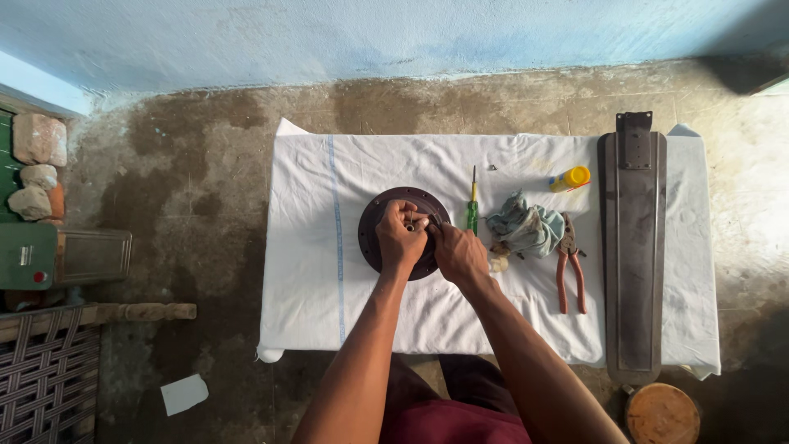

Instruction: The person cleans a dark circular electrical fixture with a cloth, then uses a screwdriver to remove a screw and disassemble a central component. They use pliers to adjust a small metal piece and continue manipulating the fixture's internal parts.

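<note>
Nearest us, our two forearms run up from six o'clock and meet over the round dark fan motor housing (pixel 380 215), which lies flat on the white cloth (pixel 329 271) a little left of centre. Our left hand (pixel 400 239) sits on top of the housing with its fingers curled tight about something small at the hub, though we cannot tell just what it pinches. Our right hand (pixel 460 253) presses in from four o'clock, fingers closed around a small dark tool or part that touches the hub; its exact kind is too small to make out. We judge the housing to be heavy, rigid metal, unlikely to slide on the cloth, and best gripped by its rim rather than its centre. At three o'clock from the housing stands a green-handled screwdriver (pixel 472 205), then a crumpled bluish rag (pixel 524 228), then orange-handled pliers (pixel 569 267). Beyond those, at one o'clock, lies a small yellow bottle (pixel 570 178). Along the cloth's right side a long dark fan blade (pixel 632 247) stretches from twelve to six. Farthest off are the stained concrete floor (pixel 197 164) and the pale blue wall (pixel 394 33).
</note>
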